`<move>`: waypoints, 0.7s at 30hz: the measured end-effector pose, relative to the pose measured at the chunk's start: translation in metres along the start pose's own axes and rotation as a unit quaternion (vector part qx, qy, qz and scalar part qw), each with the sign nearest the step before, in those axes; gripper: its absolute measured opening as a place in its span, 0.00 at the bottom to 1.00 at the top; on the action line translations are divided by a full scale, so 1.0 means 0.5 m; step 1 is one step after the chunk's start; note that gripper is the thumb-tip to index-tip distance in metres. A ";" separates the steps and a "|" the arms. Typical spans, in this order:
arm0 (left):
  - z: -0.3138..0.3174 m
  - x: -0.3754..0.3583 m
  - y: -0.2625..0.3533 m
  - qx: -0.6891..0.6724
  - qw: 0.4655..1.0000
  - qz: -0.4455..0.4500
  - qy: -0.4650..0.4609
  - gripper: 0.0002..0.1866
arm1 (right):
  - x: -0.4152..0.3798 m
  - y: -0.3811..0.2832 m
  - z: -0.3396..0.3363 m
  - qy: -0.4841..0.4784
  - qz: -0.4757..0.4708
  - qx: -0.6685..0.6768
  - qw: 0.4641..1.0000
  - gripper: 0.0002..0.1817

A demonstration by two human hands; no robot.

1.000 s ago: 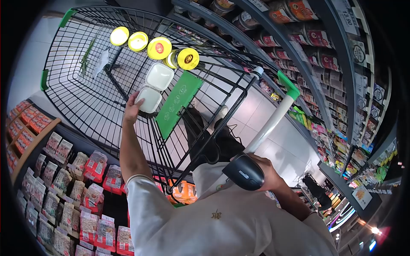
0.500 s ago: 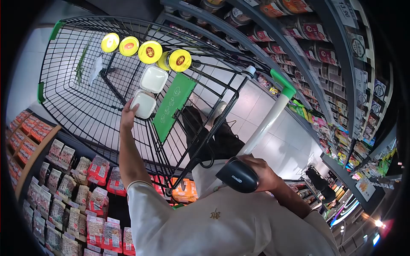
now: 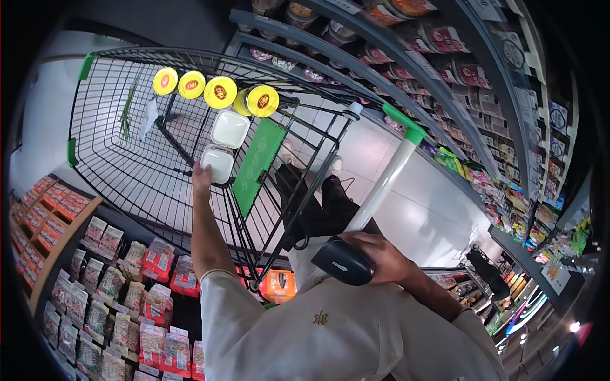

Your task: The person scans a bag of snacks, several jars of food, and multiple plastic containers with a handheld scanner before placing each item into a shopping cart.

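Observation:
My left hand (image 3: 201,178) reaches into the shopping cart, its fingers closed on the near side of a white-lidded tub (image 3: 218,165). A second white-lidded tub (image 3: 230,129) stands right beside it. Beyond them, several jars with yellow lids (image 3: 220,93) line the cart's far side. Close to my body, my right hand (image 3: 387,259) is wrapped around a black handheld barcode scanner (image 3: 343,260); its grip is hidden by my fingers. The scanner's rounded head points toward the left.
The black wire cart (image 3: 114,165) has a green flap (image 3: 257,166) and a white handle bar (image 3: 384,184) with a green end. A long green stalk and a clear bag lie farther in. Shelves of packaged food (image 3: 445,76) rise at right; bagged goods (image 3: 101,279) hang at lower left.
The whole view has shifted slightly, so the cart and shelves sit a little lower. My left hand stays at the same tub, and the scanner remains in my right hand.

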State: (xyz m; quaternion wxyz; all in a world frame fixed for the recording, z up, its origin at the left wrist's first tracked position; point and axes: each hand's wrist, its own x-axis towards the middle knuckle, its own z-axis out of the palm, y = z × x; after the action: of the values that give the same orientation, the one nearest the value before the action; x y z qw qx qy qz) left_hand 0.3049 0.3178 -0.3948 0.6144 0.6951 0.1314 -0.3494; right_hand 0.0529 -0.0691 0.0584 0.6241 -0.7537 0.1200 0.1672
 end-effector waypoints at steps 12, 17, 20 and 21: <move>0.216 -0.133 0.220 0.379 0.849 0.190 0.317 0.27 | -0.081 0.028 -0.017 0.019 -0.005 -0.067 0.998 0.33; 0.457 -0.342 0.493 0.268 0.828 0.412 0.271 0.20 | -0.123 0.057 -0.043 0.033 -0.073 -0.045 0.996 0.27; 0.657 -0.473 0.634 0.250 0.809 0.509 0.153 0.17 | -0.135 0.104 -0.046 0.041 -0.109 -0.033 0.993 0.22; 0.725 -0.515 0.677 0.221 0.814 0.534 0.064 0.17 | -0.139 0.113 -0.044 0.044 -0.115 -0.027 0.992 0.21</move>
State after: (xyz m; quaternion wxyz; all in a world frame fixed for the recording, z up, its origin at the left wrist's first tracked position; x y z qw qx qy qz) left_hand 0.2090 -0.0331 0.0295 0.5246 0.7939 -0.3018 0.0591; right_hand -0.0302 -0.1034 0.0392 0.6126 -0.7858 0.0558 0.0643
